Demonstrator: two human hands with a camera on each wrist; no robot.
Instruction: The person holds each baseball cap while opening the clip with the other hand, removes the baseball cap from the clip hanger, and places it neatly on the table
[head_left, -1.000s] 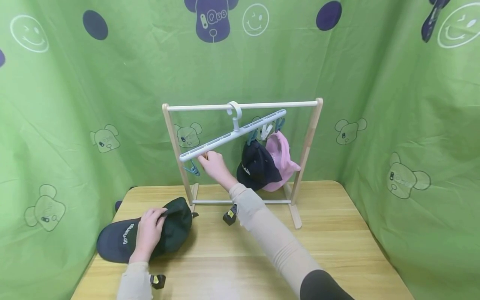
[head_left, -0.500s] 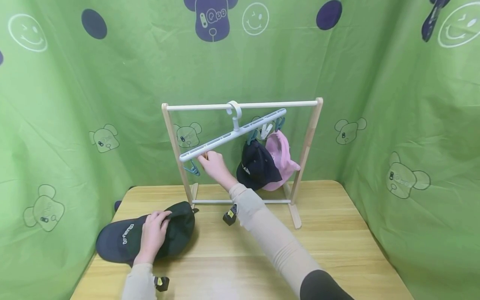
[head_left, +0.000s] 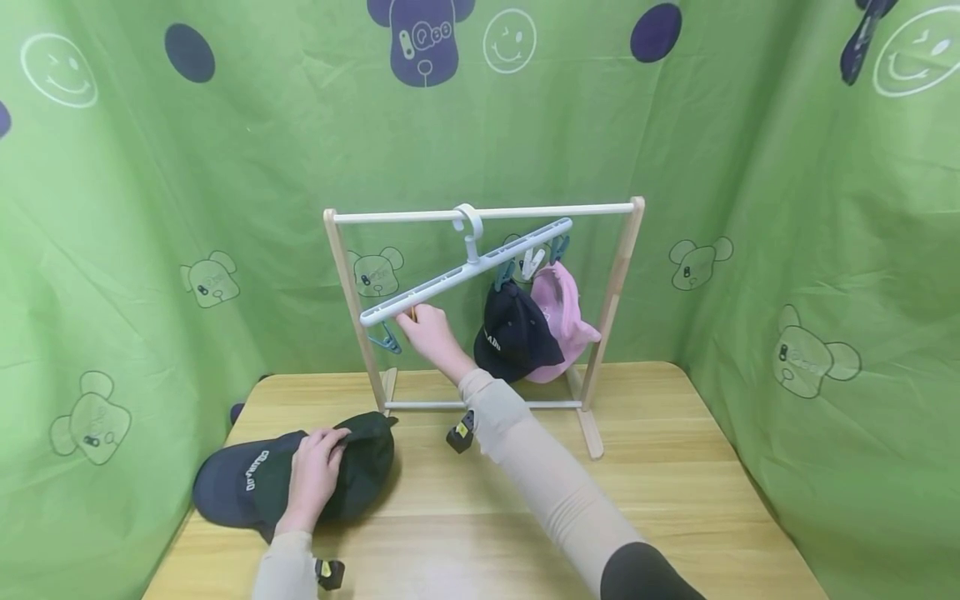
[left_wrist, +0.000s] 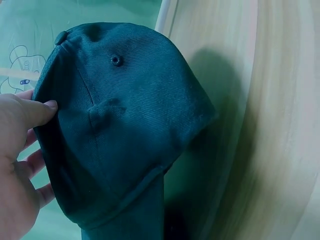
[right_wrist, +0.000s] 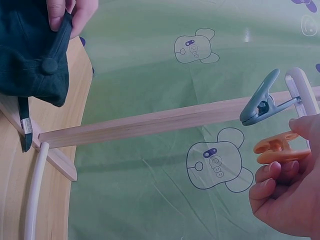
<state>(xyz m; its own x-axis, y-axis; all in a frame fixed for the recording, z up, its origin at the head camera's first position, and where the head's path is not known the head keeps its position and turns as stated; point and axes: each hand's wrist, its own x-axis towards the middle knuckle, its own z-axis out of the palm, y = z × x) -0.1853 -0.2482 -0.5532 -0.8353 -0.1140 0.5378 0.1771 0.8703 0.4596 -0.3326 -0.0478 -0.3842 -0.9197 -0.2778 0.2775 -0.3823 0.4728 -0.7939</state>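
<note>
My left hand [head_left: 313, 473] pinches the crown of a dark green baseball cap [left_wrist: 125, 115] between thumb and fingers. The cap lies over the left of the table, its navy brim [head_left: 223, 487] pointing left and white lettering on the front. My right hand [head_left: 435, 335] pinches an orange clip [right_wrist: 280, 146] under the low left end of a pale plastic hanger [head_left: 471, 268], which is tilted. A blue clip [right_wrist: 262, 102] hangs beside the orange one, at the hanger's tip. From the higher right half hang a black cap [head_left: 513, 333] and a pink cap [head_left: 566, 321], held by clips.
The hanger hooks over the top bar of a wooden rack [head_left: 627, 267] standing at the back of the table [head_left: 675, 500]. A white clip [head_left: 532, 263] hangs between the clips of the two hung caps. Green curtains [head_left: 285, 150] enclose the back and sides.
My left hand has moved a little right and nearer to me, drawing the green cap's crown along. The right hand and hanger have stayed in place.
</note>
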